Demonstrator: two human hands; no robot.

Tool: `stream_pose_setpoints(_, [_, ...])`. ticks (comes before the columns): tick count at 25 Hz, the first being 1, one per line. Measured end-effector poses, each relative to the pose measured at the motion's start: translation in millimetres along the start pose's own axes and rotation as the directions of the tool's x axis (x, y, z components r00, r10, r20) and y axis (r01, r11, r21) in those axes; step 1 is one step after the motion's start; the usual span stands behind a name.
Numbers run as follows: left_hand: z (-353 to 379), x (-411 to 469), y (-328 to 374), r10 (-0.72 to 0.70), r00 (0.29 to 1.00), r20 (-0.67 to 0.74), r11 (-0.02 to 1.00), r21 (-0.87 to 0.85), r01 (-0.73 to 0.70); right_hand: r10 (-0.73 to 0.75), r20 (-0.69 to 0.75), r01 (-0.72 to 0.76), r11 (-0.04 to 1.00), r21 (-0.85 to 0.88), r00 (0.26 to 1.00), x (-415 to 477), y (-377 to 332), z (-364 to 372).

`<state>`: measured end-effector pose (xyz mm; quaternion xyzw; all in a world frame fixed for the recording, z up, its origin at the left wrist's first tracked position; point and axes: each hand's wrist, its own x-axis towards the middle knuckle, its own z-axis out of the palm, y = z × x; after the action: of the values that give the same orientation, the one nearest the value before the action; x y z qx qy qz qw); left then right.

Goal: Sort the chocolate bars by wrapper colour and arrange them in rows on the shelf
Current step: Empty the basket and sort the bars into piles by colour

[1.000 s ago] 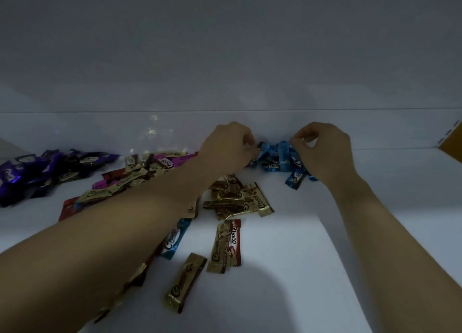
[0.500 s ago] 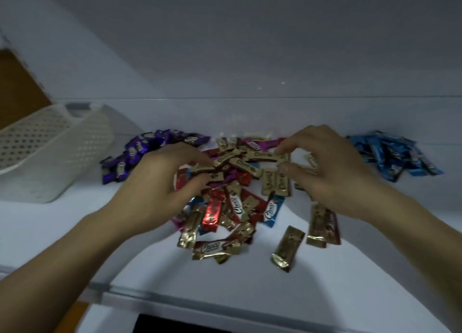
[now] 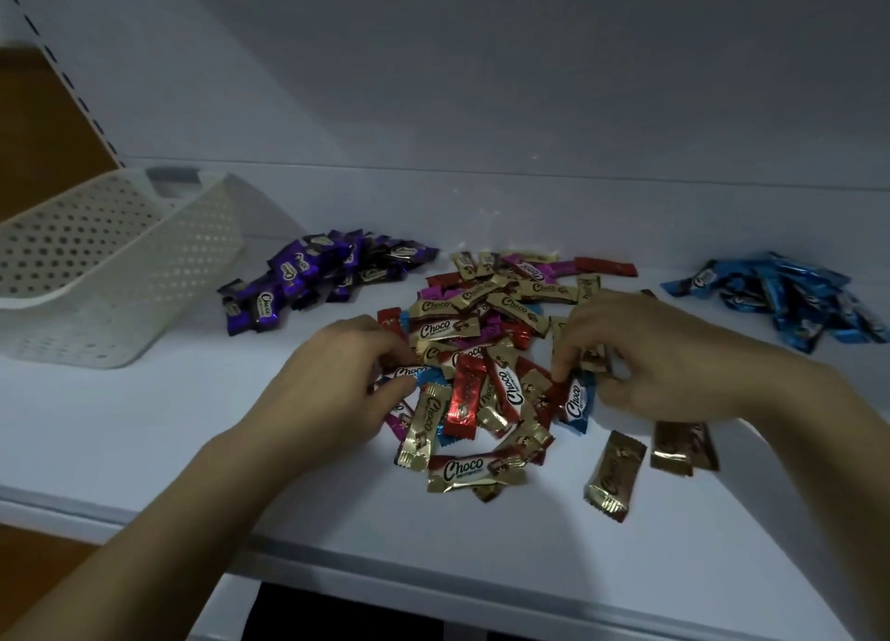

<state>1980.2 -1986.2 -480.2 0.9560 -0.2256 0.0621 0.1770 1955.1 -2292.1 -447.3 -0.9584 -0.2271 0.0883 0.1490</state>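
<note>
A mixed pile of chocolate bars (image 3: 486,332) in gold, red, magenta and blue wrappers lies mid-shelf. My left hand (image 3: 337,380) pinches a blue bar (image 3: 414,375) at the pile's left edge. My right hand (image 3: 660,356) pinches another blue bar (image 3: 575,399) at the pile's right side, with some gold bars under its fingers. A sorted purple heap (image 3: 318,274) sits to the left of the pile. Far right, by the back wall, lies a sorted blue heap (image 3: 790,293).
A white perforated basket (image 3: 96,265) lies tilted at the shelf's left end. Loose gold bars (image 3: 614,472) lie near the white shelf's front edge (image 3: 337,558). The back wall rises close behind the piles.
Both hands left the blue heap on the right and came down onto the mixed pile. Each now pinches a blue bar. My view swung left and the basket came into sight.
</note>
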Motion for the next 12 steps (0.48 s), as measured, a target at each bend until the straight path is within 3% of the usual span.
stream_pose_setpoints(6, [-11,1,8,-0.026,0.996,0.088,0.999,-0.021,0.028,-0.042,-0.001,0.042,0.996,-0.078,0.999,-4,9,2])
stream_pose_setpoints(12, [-29,-17,8,-0.129,0.99,-0.057,0.968,-0.222,0.113,0.057,0.06,-0.062,0.995,0.08,0.997,-12,12,-12])
